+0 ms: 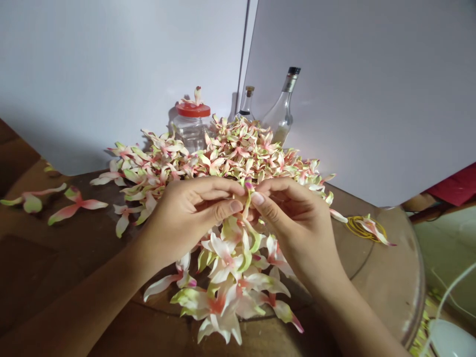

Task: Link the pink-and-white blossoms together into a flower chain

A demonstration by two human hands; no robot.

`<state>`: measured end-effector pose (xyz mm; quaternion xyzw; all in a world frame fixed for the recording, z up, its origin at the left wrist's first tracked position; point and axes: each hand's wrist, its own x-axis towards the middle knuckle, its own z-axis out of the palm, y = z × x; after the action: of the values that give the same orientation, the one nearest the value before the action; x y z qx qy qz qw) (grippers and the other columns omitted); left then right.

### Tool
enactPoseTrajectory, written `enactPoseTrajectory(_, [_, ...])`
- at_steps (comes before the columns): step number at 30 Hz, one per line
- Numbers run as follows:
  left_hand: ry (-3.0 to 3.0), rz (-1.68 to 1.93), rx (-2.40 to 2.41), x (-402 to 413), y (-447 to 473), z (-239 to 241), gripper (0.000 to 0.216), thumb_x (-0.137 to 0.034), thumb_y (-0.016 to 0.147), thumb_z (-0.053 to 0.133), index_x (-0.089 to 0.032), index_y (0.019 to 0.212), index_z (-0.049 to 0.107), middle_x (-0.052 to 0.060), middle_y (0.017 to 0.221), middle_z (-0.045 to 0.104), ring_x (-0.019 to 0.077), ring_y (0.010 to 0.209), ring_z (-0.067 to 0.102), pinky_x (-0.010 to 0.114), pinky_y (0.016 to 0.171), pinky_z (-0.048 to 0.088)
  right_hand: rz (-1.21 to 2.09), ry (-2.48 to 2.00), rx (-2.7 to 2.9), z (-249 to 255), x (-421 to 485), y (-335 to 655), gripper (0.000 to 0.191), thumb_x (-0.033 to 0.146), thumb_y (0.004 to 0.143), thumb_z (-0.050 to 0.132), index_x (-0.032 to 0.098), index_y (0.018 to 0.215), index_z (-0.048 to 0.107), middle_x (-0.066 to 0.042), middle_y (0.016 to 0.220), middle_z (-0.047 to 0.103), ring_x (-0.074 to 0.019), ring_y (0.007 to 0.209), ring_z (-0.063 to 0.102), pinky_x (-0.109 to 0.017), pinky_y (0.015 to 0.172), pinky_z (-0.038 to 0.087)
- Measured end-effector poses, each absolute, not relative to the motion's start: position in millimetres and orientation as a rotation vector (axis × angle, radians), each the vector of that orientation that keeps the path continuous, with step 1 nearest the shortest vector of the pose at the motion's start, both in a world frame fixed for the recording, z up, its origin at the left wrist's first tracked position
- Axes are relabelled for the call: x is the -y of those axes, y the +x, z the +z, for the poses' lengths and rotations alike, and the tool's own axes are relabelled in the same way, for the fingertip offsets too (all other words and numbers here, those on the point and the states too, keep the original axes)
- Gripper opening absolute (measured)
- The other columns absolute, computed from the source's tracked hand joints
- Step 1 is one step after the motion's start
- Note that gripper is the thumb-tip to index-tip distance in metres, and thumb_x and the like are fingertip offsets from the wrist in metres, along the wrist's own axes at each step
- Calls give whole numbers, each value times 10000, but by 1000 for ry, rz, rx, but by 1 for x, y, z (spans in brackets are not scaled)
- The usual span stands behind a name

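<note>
My left hand (pixel 203 206) and my right hand (pixel 299 218) meet at the middle of the view, fingertips and thumbs pinched together. Between them is a small petal piece (pixel 247 198) of an artificial-looking flower, pale green with a purple tip. Both hands grip it; part of it is hidden by the fingers. Just below hangs or lies a cluster of white, pink and green flowers (pixel 226 277); I cannot tell whether it is joined to the held piece. Behind my hands spreads a large heap of similar flower pieces (pixel 241 148).
On the round brown table (pixel 386 277) stand a clear jar with a red lid (pixel 192 110), a small corked bottle (pixel 246 106) and a tall clear bottle (pixel 280 111). Loose flower pieces (pixel 76 203) lie left. A yellow coil (pixel 359 229) lies right. White panels (pixel 130 74) rise behind.
</note>
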<state>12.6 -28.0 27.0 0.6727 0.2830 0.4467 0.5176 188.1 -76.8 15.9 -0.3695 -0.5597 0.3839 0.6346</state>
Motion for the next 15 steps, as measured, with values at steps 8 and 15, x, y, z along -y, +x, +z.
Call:
enactPoseTrajectory(8, [1590, 1051, -731, 28, 14, 28, 204, -113, 733, 864, -227, 879, 779, -53, 784, 810, 99, 659, 759, 74, 564, 576, 887, -843, 1270, 16, 78, 186, 76, 160, 871, 803, 204, 875, 742, 22, 764, 690, -74, 647, 646, -167, 589, 551])
enactPoseTrajectory(15, [1633, 1062, -735, 31, 14, 31, 117, -106, 804, 783, -220, 831, 776, -84, 664, 750, 47, 569, 692, 76, 610, 583, 873, -860, 1272, 16, 77, 186, 55, 175, 911, 759, 184, 869, 724, 10, 749, 690, -79, 636, 637, -178, 580, 541])
